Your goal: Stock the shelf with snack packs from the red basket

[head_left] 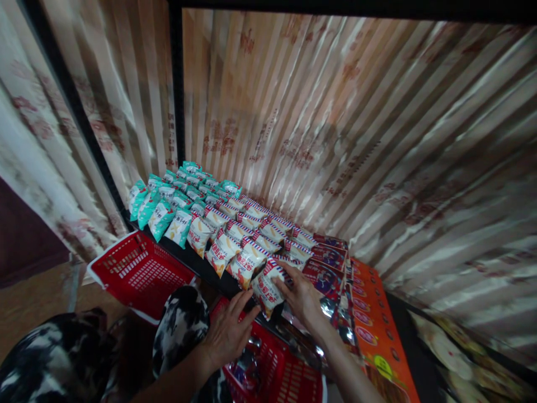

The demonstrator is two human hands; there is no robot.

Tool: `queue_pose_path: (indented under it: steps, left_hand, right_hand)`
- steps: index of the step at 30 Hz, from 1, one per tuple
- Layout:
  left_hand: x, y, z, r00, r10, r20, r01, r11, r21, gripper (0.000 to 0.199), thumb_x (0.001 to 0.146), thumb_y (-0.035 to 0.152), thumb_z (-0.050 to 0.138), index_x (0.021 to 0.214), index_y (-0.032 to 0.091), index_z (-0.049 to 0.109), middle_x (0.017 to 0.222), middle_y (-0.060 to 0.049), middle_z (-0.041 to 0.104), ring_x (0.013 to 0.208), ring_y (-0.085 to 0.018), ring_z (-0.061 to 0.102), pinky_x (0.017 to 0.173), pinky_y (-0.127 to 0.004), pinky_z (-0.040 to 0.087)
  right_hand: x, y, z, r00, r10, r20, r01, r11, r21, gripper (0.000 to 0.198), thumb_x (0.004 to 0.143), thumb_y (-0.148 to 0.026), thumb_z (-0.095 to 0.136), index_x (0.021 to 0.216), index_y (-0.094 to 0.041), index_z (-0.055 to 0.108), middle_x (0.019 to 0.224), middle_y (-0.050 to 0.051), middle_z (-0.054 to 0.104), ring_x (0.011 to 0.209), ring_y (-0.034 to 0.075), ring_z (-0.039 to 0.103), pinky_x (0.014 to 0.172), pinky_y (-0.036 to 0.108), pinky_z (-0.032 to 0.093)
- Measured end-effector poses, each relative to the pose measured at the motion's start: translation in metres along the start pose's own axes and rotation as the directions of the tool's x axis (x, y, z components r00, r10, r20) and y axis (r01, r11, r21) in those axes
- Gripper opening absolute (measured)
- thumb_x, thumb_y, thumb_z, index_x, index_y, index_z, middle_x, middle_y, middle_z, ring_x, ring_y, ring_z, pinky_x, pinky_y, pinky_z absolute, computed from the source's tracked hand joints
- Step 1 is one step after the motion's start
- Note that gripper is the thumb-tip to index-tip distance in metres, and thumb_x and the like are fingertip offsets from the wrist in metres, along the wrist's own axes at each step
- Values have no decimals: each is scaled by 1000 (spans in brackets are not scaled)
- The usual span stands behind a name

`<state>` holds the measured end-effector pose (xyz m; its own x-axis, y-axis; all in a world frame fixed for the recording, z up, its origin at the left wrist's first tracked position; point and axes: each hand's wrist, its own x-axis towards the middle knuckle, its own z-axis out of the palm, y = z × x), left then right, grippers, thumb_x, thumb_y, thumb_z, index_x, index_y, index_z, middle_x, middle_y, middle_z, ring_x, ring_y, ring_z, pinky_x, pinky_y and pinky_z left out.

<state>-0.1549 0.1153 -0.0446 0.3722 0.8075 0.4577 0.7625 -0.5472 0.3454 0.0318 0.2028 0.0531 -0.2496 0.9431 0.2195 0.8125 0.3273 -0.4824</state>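
My right hand point(301, 294) has its fingers at the upper right side of a white and red snack bag point(267, 290) with a striped top edge. That bag leans at the front of a row of matching bags, close to the shelf edge. By its lower left corner is my left hand point(232, 330), fingers spread and holding nothing. Other white and red bags point(222, 251) stand in rows to the left. Beyond them are several teal snack bags point(161, 217).
A red basket point(146, 268) with a white rim is at the left. Another red basket point(289, 366), holding shiny packets, sits below my hands. To the right lie dark packets point(327, 266) and an orange sheet point(373, 313). A pleated curtain point(319, 129) hangs behind the black shelf post point(176, 84).
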Motion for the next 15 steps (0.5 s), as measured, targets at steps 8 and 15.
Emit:
queue_pose_path:
  steps: [8, 15]
  left_hand:
    - [2, 2, 7, 997, 35, 66, -42, 993, 111, 64, 80, 9, 47, 139, 26, 29, 150, -5, 23, 134, -24, 25, 96, -38, 43]
    - [2, 3, 8, 995, 26, 99, -35, 994, 99, 65, 80, 9, 45, 140, 25, 27, 150, -7, 21, 135, -25, 24, 97, -38, 42]
  right_hand:
    - [1, 3, 0, 996, -83, 14, 82, 995, 58, 43, 85, -41, 48, 125, -25, 51, 121, 8, 60, 110, 22, 57, 93, 39, 47]
    - [14, 30, -20, 993, 15, -116, -16, 1000, -5, 40, 88, -41, 36, 113, -20, 60, 111, 11, 65, 103, 24, 60, 88, 39, 48]
